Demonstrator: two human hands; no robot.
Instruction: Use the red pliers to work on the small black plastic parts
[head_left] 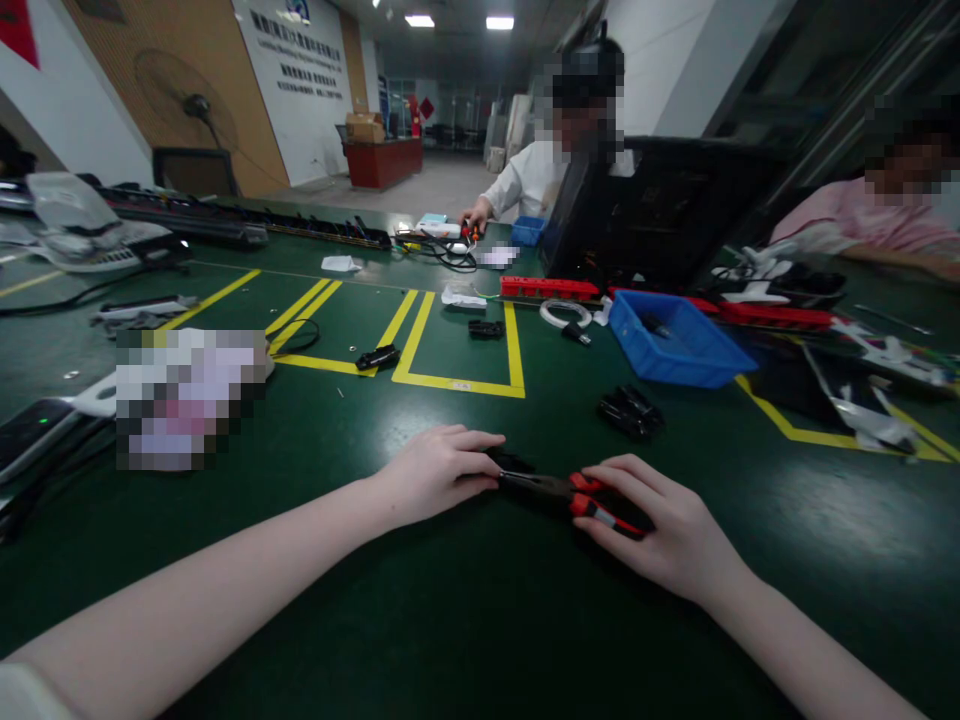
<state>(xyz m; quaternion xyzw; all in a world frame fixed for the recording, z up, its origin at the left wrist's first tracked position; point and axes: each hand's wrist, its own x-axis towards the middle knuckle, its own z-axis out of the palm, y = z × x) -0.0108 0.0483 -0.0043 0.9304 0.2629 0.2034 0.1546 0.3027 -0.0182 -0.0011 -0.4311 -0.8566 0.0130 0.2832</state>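
Note:
My right hand point(660, 515) is wrapped round the red handles of a pair of long-nose pliers point(551, 485), whose dark jaws point left. At the tip of the jaws, the fingers of my left hand point(435, 468) are pressed together. A small dark piece point(516, 460) shows beside the jaws, but whether my left fingers hold it is hard to make out. Beyond my right hand lies a cluster of black parts point(631, 411) on the green table point(480, 620).
A blue bin point(679, 340) stands at the right, near a coiled white cable point(564, 315). Black pieces point(486, 328) lie by yellow tape outlines. A large black panel point(660, 210) stands behind. Across the table, a co-worker's hand point(475, 215) touches small items. A blurred-out object point(195, 400) lies left.

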